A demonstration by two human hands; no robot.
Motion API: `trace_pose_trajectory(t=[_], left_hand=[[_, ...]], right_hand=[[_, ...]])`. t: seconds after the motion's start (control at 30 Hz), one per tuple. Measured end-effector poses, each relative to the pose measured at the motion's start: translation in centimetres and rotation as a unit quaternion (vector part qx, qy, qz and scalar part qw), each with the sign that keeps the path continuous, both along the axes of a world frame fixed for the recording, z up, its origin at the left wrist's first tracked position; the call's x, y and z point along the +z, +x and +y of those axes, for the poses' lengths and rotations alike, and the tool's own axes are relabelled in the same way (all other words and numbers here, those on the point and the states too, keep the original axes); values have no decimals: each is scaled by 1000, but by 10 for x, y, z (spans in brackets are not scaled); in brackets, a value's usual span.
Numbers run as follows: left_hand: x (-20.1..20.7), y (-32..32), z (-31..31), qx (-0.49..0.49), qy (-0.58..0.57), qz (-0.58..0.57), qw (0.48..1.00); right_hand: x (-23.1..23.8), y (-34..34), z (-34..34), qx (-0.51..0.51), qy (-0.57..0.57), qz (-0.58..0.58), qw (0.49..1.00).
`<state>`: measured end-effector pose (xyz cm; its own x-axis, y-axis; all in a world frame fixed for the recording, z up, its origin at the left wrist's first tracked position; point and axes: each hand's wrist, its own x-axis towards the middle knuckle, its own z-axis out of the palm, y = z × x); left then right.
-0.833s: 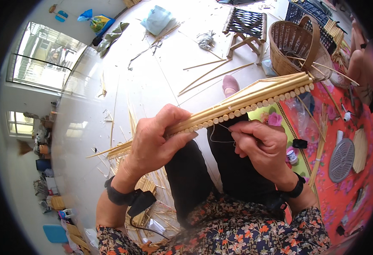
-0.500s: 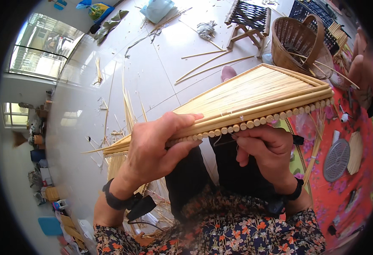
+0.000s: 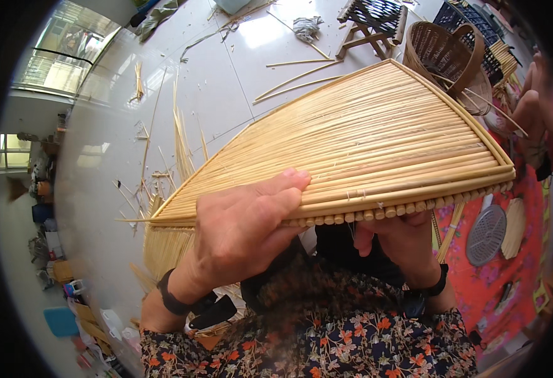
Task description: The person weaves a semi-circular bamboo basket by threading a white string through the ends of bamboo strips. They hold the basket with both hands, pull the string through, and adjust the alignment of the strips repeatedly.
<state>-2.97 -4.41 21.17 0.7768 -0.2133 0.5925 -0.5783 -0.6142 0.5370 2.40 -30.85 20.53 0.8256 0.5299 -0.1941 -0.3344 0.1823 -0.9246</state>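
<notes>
A panel of pale straw-coloured stalks, laid side by side and framed by thin strips, is tilted across my lap. Its near edge shows a row of round cut stalk ends. My left hand grips this edge left of centre, fingers on top and thumb below. Under the edge, right of centre, my right hand has its fingers curled, with the tips mostly hidden by the panel. A thin thread hangs beside it; what the fingertips hold is hidden.
Loose stalks and scraps litter the tiled floor at left. A folding stool and a wicker basket stand at far right. On a red floral cloth lie a grey perforated disc and a stalk bundle. Another person's hand is at right.
The panel has tipped so more of its upper face shows, and its near edge sits lower. My left hand has shifted down slightly with it. My right hand has gone further under the edge.
</notes>
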Motion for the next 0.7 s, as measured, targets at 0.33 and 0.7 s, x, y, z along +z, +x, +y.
trace_pose_trajectory(t=[0.33,0.7], left_hand=[[-1,-21,-7,12,27,-45,999],[-7,-34,-15,20,24,-69,997]], right_hand=[[13,-19,-6,31,-13,20,999],[9,-27,-13,66,-13,25,997]])
